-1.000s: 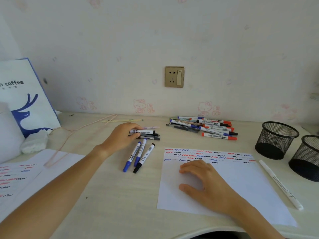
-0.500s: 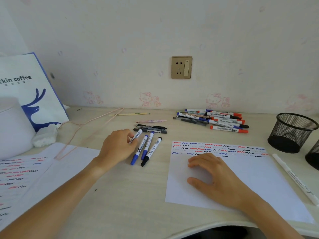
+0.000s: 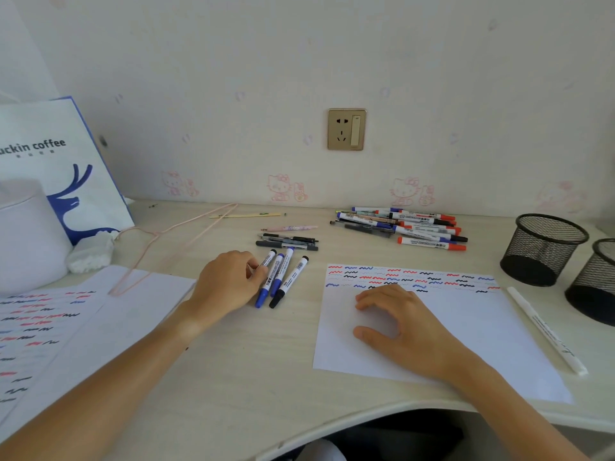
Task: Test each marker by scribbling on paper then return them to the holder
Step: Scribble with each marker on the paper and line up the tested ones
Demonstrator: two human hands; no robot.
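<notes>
My left hand (image 3: 229, 281) pinches the lower end of a white black-capped marker (image 3: 269, 258) that lies on the desk, leftmost in a row with three other markers (image 3: 283, 281), two blue and one black. My right hand (image 3: 399, 321) rests with loosely curled fingers on a white sheet of paper (image 3: 472, 331) that has red, blue and black scribbles along its top. A pile of several markers (image 3: 416, 227) lies near the wall. Two black mesh holders (image 3: 542, 247) (image 3: 599, 281) stand at the right.
Dark pens (image 3: 286, 242) and a pink pen (image 3: 289, 228) lie just behind the row. A white pen (image 3: 545, 331) lies right of the sheet. At the left are a scribbled sheet (image 3: 66, 327), a pink wire hanger (image 3: 173, 241), a coffee bag (image 3: 50, 154) and a white container (image 3: 23, 234).
My left hand brought a marker from the dark pens toward me and laid it beside the three markers. My right hand has stayed on the paper.
</notes>
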